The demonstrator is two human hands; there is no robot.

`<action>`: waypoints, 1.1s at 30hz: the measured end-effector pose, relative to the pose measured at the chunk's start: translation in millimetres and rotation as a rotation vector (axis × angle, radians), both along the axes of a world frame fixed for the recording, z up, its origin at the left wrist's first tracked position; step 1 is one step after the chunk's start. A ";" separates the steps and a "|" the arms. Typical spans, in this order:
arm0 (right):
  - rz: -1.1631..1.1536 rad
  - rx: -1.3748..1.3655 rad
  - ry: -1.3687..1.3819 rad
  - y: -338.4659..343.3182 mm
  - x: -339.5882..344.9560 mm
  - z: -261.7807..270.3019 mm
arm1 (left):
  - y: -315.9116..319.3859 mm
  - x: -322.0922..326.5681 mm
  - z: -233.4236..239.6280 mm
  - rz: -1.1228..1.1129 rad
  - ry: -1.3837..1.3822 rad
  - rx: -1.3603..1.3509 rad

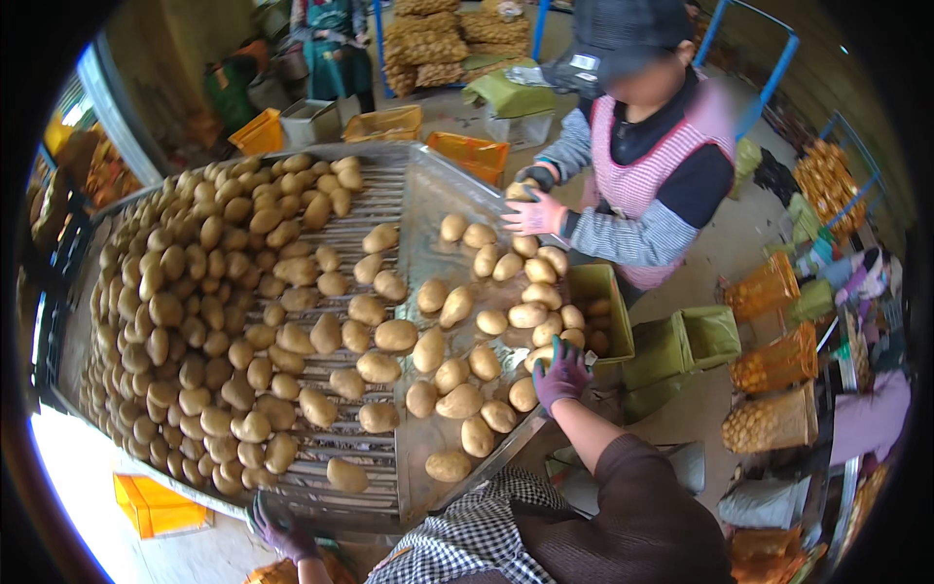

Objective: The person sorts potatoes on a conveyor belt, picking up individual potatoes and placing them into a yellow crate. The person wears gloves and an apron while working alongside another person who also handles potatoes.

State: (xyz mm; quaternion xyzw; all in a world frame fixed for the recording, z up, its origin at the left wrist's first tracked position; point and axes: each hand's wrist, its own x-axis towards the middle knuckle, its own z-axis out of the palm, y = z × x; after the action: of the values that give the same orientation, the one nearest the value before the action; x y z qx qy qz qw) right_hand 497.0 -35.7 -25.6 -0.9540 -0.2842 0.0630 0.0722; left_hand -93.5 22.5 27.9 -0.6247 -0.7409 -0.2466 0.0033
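Note:
Many potatoes [211,314] lie heaped on the slatted left part of a metal sorting table [321,467]; others are spread over its smooth tray at the right. My right hand [563,374], in a purple and green glove, rests palm down over a potato [538,358] at the tray's right edge, beside the green-lined crate [622,321] that holds potatoes. Whether its fingers grip the potato is hidden. Gloved too, my left hand [281,529] is at the table's near edge, its fingers apart and no potato in it.
Across the tray a co-worker [649,168] in a pink checked apron holds a potato in gloved hands. Orange crates [467,155] stand beyond the table. Green-lined bins [675,339] and net bags of potatoes [770,420] stand at the right. An orange crate [157,504] lies at lower left.

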 end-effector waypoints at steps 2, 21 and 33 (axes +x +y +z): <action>-0.072 -0.011 0.000 11.2 9.5 1.9 | 33.3 -4.8 -5.1 -0.089 -0.066 0.010; -0.046 0.064 0.010 19.9 55.0 -1.7 | 96.8 235.2 -43.0 -0.412 0.269 -0.406; -0.028 0.102 -0.021 16.6 29.4 -0.8 | 92.0 195.4 -20.7 -0.693 0.103 -0.264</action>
State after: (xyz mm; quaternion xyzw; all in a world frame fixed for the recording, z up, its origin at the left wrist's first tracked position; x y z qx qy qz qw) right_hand 526.4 -19.1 -26.4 -0.9536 -0.2744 0.0373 0.1184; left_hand 101.9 114.5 7.2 -0.8450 -0.5098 -0.1039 -0.1236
